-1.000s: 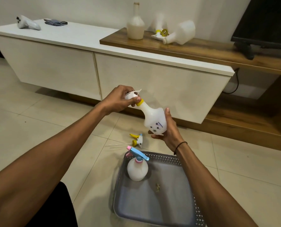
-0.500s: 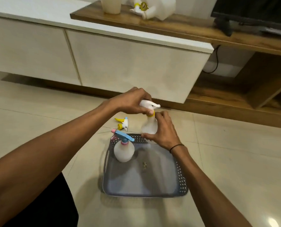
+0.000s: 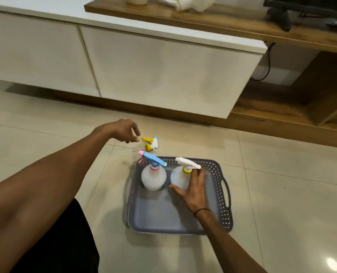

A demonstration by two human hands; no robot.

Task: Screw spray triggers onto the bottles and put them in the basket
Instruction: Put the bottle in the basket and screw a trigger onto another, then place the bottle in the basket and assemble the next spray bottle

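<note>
A grey perforated basket [image 3: 224, 209] sits on the floor. Inside it stand two white bottles: one with a blue and pink trigger [image 3: 153, 179] on the left, one with a white trigger and yellow collar [image 3: 178, 179] on the right. My right hand [image 3: 194, 187] grips the right bottle, thumb on its left side and fingers up its right side. My left hand [image 3: 124, 131] hovers above the floor, fingers loosely curled and holding nothing, just left of a loose white and yellow trigger [image 3: 152, 143] lying on the tiles beyond the basket.
A white low cabinet [image 3: 144, 66] runs across the back, with a wooden shelf [image 3: 232, 18] on top holding a tipped white bottle [image 3: 193, 3] and a jar [image 3: 136, 0]. A screen's stand [image 3: 279, 18] is at the right. Tiled floor surrounds the basket.
The bottle with the white trigger went down into the basket beside the other one. My left hand let go of its trigger and moved left, toward the loose trigger on the floor.
</note>
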